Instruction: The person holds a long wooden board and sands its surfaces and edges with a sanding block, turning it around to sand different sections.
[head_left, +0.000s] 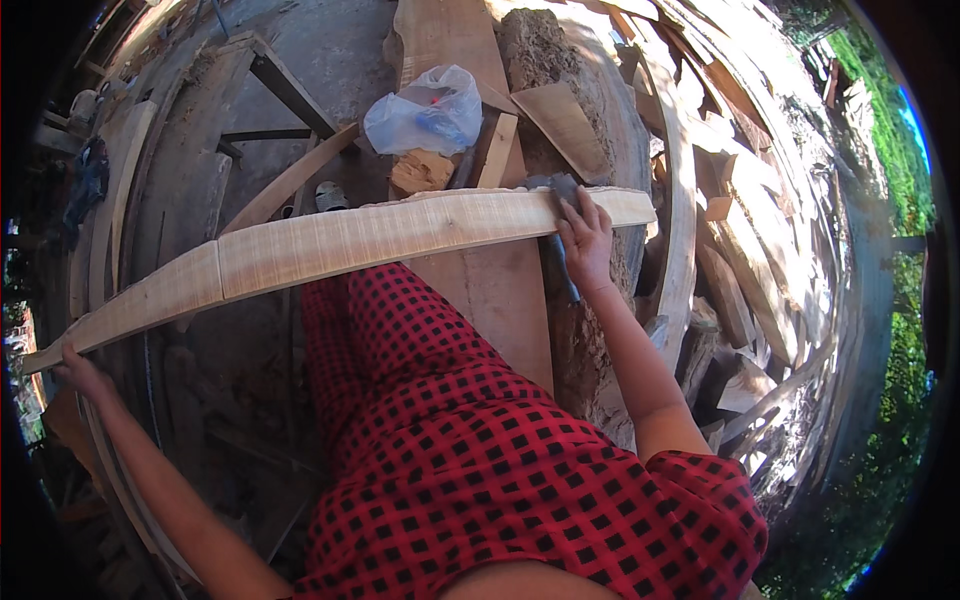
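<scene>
A long pale wooden board (390, 225) spans the view before me, slightly curved by the lens, with a rough upper edge and a dark line across its face left of the middle. My left hand (86, 375) grips its far left end from below. Near the other end, my right hand (589, 244) holds the board, fingers spread over its face and the thumb hidden. At those fingertips, over the upper edge, is a dark grey piece (564, 187), too indistinct to name. A blue-grey bar (566, 270) shows below the board beside the right hand.
Beyond the board, a white plastic bag (424, 112) sits above a cut wood block (421, 171). A wide plank (480, 315) runs beneath, alongside a rough log (622, 127). Split timber (757, 247) is heaped to the right. A wooden trestle (292, 90) stands at upper left.
</scene>
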